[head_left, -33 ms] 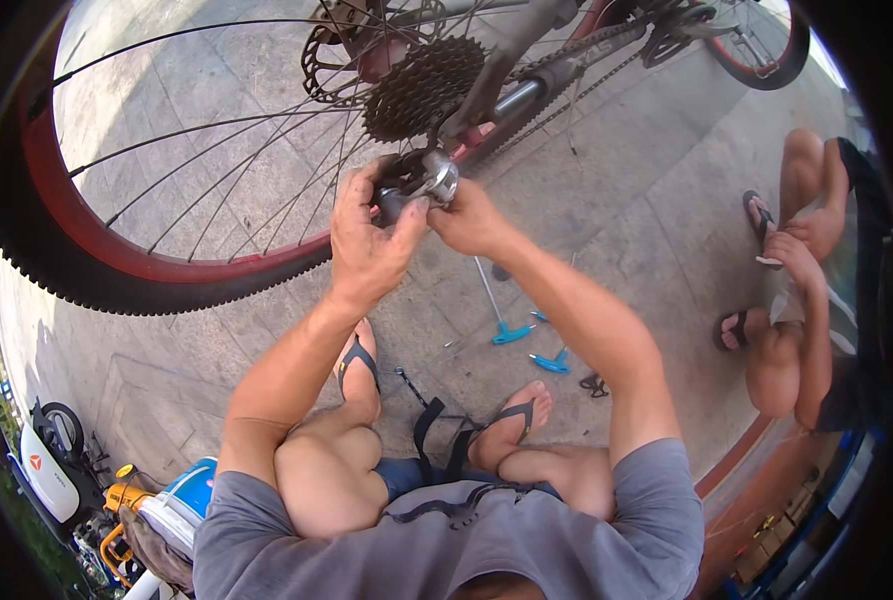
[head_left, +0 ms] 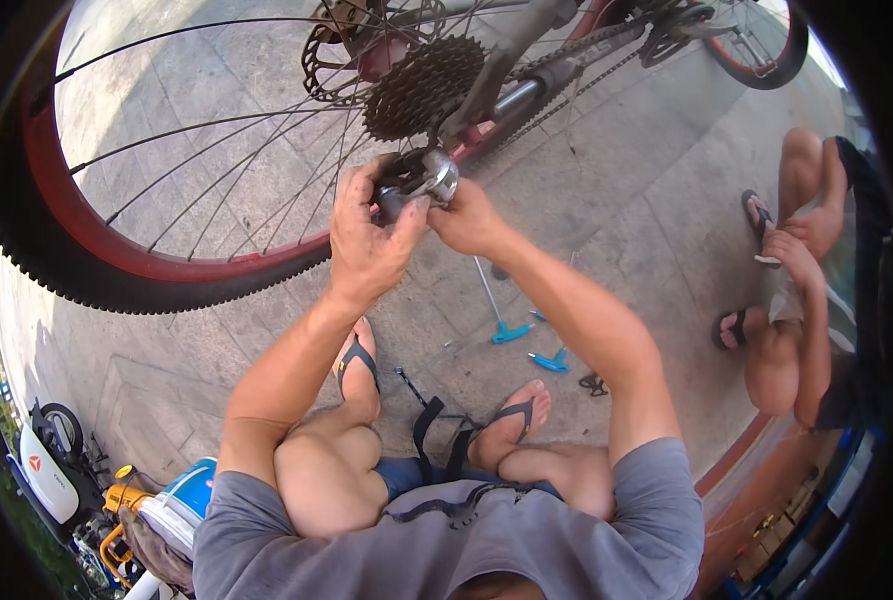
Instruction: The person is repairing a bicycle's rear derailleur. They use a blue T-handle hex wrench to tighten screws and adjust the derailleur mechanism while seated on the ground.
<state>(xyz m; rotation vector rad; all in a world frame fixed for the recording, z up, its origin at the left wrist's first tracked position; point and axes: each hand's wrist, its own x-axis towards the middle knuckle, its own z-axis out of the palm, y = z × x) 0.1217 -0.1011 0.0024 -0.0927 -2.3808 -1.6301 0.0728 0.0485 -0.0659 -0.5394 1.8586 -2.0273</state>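
Below the black cassette [head_left: 424,88] hangs a silver and black rear derailleur [head_left: 440,180] on a bicycle frame. My left hand [head_left: 368,228] is wrapped round its near left side, with thumb and fingers gripping it and dark smudges on the fingertips. Against the derailleur's right side is my right hand [head_left: 468,220], closed, its fingertips hidden behind the metal; what they hold does not show. The rear wheel [head_left: 146,258], with a red rim and knobbly tyre, stands beside my left hand. A brake disc [head_left: 328,70] sits at the hub.
On the paving lie a blue T-handled hex key [head_left: 509,332], another blue-handled tool [head_left: 550,362] and a small dark metal part [head_left: 593,384]. A black strap [head_left: 426,425] is between my feet. Another person [head_left: 801,270] sits at the right. A white scooter [head_left: 48,470] stands far left.
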